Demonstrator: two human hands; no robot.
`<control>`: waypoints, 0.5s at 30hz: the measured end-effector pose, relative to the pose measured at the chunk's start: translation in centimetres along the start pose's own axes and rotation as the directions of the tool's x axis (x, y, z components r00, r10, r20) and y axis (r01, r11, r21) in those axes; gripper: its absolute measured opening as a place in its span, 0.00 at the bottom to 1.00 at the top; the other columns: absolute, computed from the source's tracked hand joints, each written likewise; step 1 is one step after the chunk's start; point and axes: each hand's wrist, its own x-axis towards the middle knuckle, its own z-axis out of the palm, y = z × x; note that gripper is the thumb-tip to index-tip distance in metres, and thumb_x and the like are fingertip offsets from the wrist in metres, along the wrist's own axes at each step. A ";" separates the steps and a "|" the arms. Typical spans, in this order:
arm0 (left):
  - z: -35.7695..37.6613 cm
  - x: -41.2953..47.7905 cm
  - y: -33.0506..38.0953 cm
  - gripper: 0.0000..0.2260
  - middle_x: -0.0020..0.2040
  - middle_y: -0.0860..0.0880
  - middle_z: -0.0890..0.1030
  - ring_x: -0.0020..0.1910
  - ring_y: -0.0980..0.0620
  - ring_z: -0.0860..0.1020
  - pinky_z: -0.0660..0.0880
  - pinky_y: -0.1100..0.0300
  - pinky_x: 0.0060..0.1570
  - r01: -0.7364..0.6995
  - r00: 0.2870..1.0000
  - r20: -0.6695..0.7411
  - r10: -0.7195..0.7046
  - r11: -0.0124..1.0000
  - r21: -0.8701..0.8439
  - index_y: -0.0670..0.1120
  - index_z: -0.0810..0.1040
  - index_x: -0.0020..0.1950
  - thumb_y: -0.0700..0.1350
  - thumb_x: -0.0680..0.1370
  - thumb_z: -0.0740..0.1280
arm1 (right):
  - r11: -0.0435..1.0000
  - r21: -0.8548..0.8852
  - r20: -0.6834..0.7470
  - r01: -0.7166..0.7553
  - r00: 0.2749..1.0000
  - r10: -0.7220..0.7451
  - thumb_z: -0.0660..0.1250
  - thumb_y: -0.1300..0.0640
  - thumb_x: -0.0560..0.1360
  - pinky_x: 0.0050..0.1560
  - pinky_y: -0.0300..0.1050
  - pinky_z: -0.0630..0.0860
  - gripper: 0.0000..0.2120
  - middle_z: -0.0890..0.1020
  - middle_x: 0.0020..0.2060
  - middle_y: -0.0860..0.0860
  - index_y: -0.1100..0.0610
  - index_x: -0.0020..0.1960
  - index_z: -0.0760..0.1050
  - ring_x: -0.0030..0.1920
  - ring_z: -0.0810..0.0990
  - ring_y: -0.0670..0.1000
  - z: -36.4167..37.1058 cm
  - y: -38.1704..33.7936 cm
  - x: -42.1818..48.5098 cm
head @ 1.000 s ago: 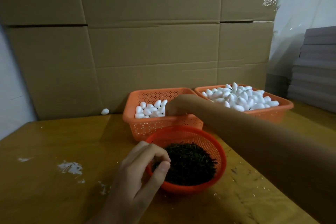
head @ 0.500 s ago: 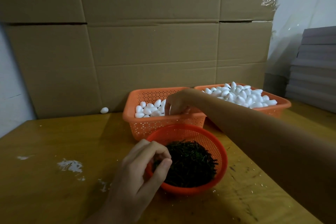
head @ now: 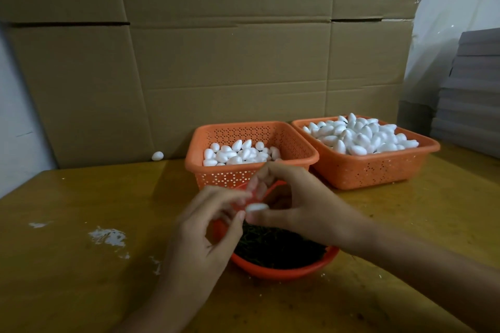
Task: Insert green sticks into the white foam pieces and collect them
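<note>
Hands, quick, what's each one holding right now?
Left hand: fingertips pinched together, blurred; what they hold cannot be told.
Right hand: pinches a white foam piece.

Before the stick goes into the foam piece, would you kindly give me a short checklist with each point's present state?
1. Foam piece gripped by the right hand: ok.
2. Stick pinched in the left hand: cannot tell, blurred.
3. Stick lined up with the foam piece's end: cannot tell.
4. Hands over the bowl, so a dropped stick lands in it: ok.
5. Foam left in the left basket and right basket: ok.
6. No foam astray: not ok, a stray piece lies on the table.
</note>
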 end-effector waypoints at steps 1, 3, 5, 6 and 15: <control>-0.1 0.0 0.0 0.09 0.55 0.59 0.82 0.57 0.53 0.82 0.76 0.66 0.53 -0.042 0.999 0.019 0.041 0.999 0.028 0.54 0.84 0.59 0.46 0.81 0.69 | 1.000 0.020 -0.002 -0.011 1.000 0.011 0.81 0.53 0.72 0.57 0.58 0.81 0.15 0.84 0.47 0.49 0.51 0.55 0.80 0.50 0.85 0.48 0.1 0.2 -0.2; -0.1 0.1 -0.1 0.09 0.54 0.58 0.83 0.58 0.53 0.82 0.76 0.68 0.54 -0.057 0.997 0.045 0.056 0.998 0.024 0.52 0.86 0.57 0.43 0.80 0.69 | 0.997 0.077 -0.009 -0.016 1.000 0.016 0.81 0.54 0.72 0.57 0.57 0.81 0.15 0.84 0.46 0.51 0.53 0.55 0.79 0.49 0.85 0.50 0.1 0.4 -0.4; 0.0 0.1 -0.1 0.13 0.57 0.58 0.84 0.60 0.53 0.82 0.76 0.68 0.55 -0.039 0.997 0.059 0.039 0.999 -0.001 0.52 0.85 0.60 0.40 0.79 0.70 | 0.982 0.188 -0.015 -0.021 1.000 0.025 0.79 0.58 0.73 0.56 0.58 0.83 0.15 0.84 0.46 0.55 0.56 0.56 0.78 0.48 0.86 0.55 0.0 0.4 -0.5; 0.0 0.0 -0.1 0.15 0.58 0.59 0.84 0.61 0.53 0.82 0.76 0.68 0.56 -0.034 0.997 0.064 0.034 0.999 -0.008 0.53 0.85 0.62 0.39 0.78 0.70 | 0.967 0.253 -0.017 -0.033 0.999 0.039 0.79 0.60 0.74 0.55 0.58 0.84 0.15 0.84 0.47 0.57 0.58 0.56 0.77 0.48 0.87 0.58 0.0 0.4 -0.6; 0.0 -0.1 0.0 0.22 0.58 0.61 0.81 0.59 0.56 0.80 0.73 0.72 0.55 -0.035 0.996 0.078 0.036 0.999 -0.016 0.56 0.79 0.71 0.41 0.78 0.71 | 0.909 0.415 -0.059 -0.039 0.996 0.069 0.72 0.64 0.79 0.51 0.52 0.86 0.11 0.83 0.50 0.62 0.63 0.60 0.75 0.50 0.87 0.60 0.3 -0.2 -0.8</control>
